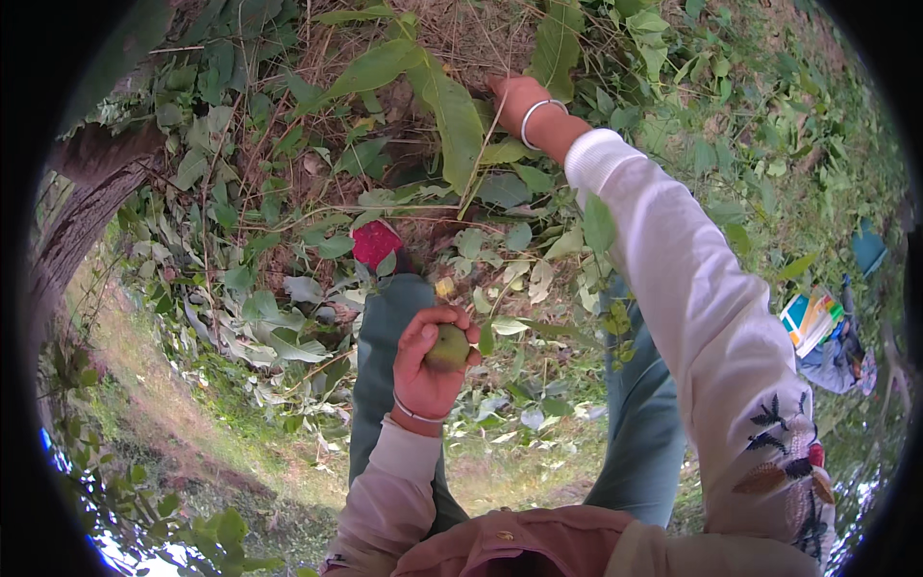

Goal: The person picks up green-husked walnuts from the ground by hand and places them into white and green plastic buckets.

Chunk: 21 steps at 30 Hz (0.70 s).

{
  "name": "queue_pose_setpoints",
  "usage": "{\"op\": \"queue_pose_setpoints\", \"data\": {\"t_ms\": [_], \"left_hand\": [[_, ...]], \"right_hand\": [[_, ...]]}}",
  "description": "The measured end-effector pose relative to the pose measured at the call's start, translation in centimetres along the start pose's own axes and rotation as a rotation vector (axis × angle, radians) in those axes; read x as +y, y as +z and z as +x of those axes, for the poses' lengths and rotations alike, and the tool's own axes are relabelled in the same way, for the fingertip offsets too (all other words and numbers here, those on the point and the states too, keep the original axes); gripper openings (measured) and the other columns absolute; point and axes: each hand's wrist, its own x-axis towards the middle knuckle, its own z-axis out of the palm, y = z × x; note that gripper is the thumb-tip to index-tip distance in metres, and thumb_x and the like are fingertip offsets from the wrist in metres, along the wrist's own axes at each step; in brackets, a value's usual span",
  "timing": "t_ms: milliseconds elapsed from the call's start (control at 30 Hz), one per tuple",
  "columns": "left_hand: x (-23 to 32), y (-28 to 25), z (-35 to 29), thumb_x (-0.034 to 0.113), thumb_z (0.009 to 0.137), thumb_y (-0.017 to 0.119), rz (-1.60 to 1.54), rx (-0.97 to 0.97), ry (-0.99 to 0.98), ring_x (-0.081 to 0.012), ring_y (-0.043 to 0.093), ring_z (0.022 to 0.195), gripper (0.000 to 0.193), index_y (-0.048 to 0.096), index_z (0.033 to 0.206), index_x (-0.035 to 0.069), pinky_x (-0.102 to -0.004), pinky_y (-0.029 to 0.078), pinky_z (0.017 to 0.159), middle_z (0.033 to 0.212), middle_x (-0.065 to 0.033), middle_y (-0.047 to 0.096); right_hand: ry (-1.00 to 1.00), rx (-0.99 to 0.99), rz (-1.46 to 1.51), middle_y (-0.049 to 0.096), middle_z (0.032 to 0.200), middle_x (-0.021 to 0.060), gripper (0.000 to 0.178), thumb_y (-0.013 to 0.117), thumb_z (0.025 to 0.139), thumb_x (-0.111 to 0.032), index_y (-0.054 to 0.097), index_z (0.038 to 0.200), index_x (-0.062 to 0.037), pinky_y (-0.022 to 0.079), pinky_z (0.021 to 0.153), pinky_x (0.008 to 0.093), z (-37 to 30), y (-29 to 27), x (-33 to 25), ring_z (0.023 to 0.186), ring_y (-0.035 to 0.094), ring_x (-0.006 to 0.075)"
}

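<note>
Left fingers (444, 313): curled around a green fruit (448, 350)
Right fingers (498, 85): among leaves (558, 53), partly hidden; whether gripping, cannot tell

A rough brown tree trunk (77, 226) stands beside sunlit, grassy ground (144, 375); white glare (144, 561), apparently sky, edges the green foliage (221, 534).

1 rough-barked trunk (81, 213) far L, 1 blue-grey bag (833, 365) w/ multicol flat items (810, 322) far R, nr 1 teal obj (868, 250).
</note>
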Motion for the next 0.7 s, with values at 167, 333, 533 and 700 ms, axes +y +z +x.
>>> {"op": "queue_pose_setpoints", "data": {"t_ms": [167,333,533,700], "left_hand": [[-0.7,-1.8,-1.2,0.024,0.075,0.044,-0.108,0.075,-0.098,-0.0211,0.051,0.08,0.034,0.053,0.099,0.001,-0.0327,0.043,0.065,0.09,-0.0109,0.052],[-1.2,-2.5,-0.3,0.018,0.065,0.046,-0.034,-0.036,0.031,-0.0212,0.049,0.079,0.04,0.054,0.101,0.002,-0.0338,0.041,0.068,0.094,-0.0107,0.051],[1.0,-2.2,-0.2,0.034,0.08,0.045,-0.072,0.078,0.083,-0.0187,0.051,0.068,0.054,0.033,0.124,0.004,-0.0321,0.043,0.059,0.106,-0.0134,0.048],[1.4,-0.7,-0.6,0.039,0.082,0.045,0.108,0.084,0.015,-0.0199,0.052,0.059,0.054,0.032,0.123,0.006,-0.0314,0.043,0.048,0.106,-0.0176,0.047]], "right_hand": [[0.135,-0.294,-0.307,0.038,0.121,0.0113,0.044,0.051,0.078,-0.008,0.043,0.119,-0.0196,0.044,0.081,0.0444,-2.7,3.5,-0.9,0.109,0.043,0.0357],[0.165,0.103,0.139,0.043,0.111,0.0148,0.044,0.064,0.068,-0.014,0.043,0.106,-0.0055,0.043,0.08,0.0369,-5.6,1.0,-0.4,0.1,0.049,0.0309],[-0.015,0.247,0.744,0.056,0.083,0.0129,0.045,0.069,0.069,-0.022,0.042,0.098,0.0,0.047,0.063,0.0294,-12.2,-6.7,-7.4,0.07,0.058,0.0239],[-0.193,0.058,0.99,0.055,0.086,0.0127,0.032,0.065,0.072,-0.019,0.049,0.094,-0.0024,0.045,0.059,0.0283,-20.3,-6.2,-12.6,0.07,0.055,0.0203]]}}
